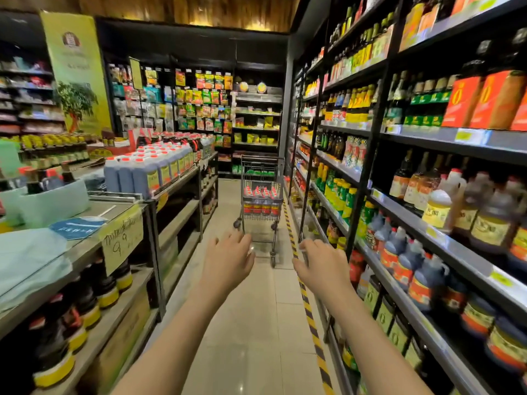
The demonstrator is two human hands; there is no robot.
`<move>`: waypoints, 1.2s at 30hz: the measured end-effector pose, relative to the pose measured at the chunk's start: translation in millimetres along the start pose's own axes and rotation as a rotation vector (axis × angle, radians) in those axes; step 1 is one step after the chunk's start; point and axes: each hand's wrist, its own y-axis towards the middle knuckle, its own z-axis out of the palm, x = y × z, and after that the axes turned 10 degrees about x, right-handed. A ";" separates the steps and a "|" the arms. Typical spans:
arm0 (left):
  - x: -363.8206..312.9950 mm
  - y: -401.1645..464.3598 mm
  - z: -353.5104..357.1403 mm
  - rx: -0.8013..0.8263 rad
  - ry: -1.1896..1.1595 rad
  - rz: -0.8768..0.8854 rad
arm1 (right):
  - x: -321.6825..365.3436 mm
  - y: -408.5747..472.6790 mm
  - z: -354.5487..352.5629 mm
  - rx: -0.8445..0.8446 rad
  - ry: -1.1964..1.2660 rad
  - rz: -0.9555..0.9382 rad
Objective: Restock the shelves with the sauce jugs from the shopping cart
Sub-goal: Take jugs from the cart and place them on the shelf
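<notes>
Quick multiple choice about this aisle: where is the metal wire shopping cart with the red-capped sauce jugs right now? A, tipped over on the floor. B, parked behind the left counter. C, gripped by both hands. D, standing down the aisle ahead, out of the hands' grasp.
D: the metal wire shopping cart stands upright farther down the aisle, beyond the empty left hand and right hand held out toward it.

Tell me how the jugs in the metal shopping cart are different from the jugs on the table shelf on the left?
The red-capped sauce jugs in the wire shopping cart wear red labels; the red-capped dark jugs on the left grey display shelf wear yellow labels. The cart jugs sit low, down the aisle; the shelf jugs stand higher, in rows. Both are upright with red caps and dark liquid.
</notes>
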 end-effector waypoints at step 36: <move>181.1 737.6 430.0 0.055 -0.001 -0.014 | -181.9 806.4 288.6 0.083 0.043 0.085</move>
